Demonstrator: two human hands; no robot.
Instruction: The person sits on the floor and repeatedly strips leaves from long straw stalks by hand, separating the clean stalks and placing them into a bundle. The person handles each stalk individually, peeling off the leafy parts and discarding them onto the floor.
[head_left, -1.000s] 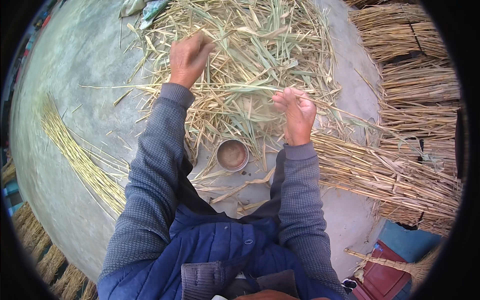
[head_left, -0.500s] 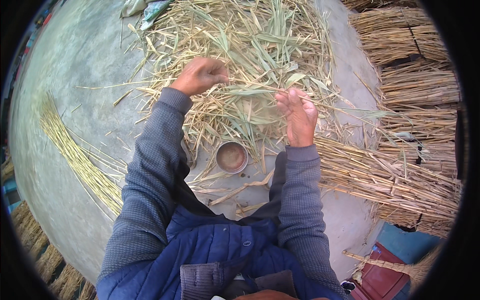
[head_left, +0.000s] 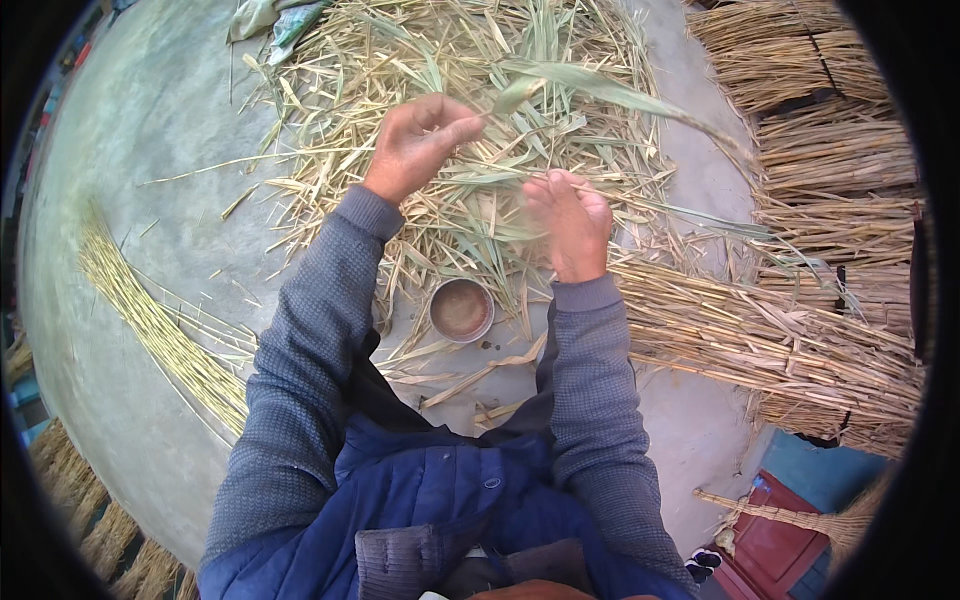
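My left hand (head_left: 420,145) pinches the end of a long green-yellow reed stalk (head_left: 610,92) that runs up and to the right over the loose pile of dry leaves and husks (head_left: 450,60). My right hand (head_left: 568,220) is blurred, fingers curled around the lower part of the same stalk, just in front of my left hand. A small round metal cup (head_left: 461,309) with brownish liquid stands on the floor between my forearms.
Stripped yellow stalks (head_left: 150,320) lie in a neat row at the left on the grey concrete floor (head_left: 130,150). Bundles of dry reeds (head_left: 800,340) are stacked along the right. A red object (head_left: 780,530) and a small broom (head_left: 800,515) lie at lower right.
My left hand has come down and to the right, toward my right hand, drawing a long green stalk out of the pile. My right hand has shifted slightly and moves fast.
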